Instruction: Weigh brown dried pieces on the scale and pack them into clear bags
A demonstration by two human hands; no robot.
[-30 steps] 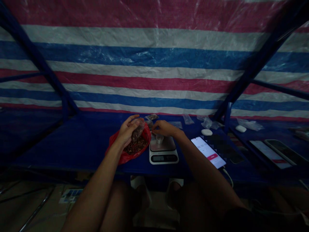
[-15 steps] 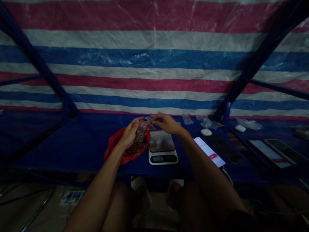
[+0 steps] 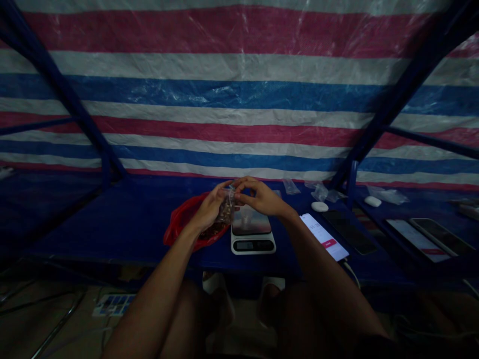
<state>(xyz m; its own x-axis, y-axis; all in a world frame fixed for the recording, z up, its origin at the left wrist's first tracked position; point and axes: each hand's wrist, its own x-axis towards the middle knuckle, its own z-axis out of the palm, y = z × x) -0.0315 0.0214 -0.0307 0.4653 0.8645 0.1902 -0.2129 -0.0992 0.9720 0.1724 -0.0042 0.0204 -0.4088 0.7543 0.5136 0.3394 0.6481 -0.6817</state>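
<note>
Our left hand (image 3: 210, 208) and right hand (image 3: 262, 197) pinch the mouth of the small clear plastic pouch of brown pieces (image 3: 226, 212), held over the red plastic bag (image 3: 178, 223) beside the white digital scale (image 3: 252, 240). We should hold it upright, pinching evenly.

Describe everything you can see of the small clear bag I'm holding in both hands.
The small clear bag looks like thin, see-through plastic, partly filled with brown bits too dim to identify. It hangs roughly upright, its top pinched between the left hand and the right hand, whose fingertips meet at its mouth. It sits between the red bag and the scale. Whether its bottom touches the red bag cannot be told.
</note>
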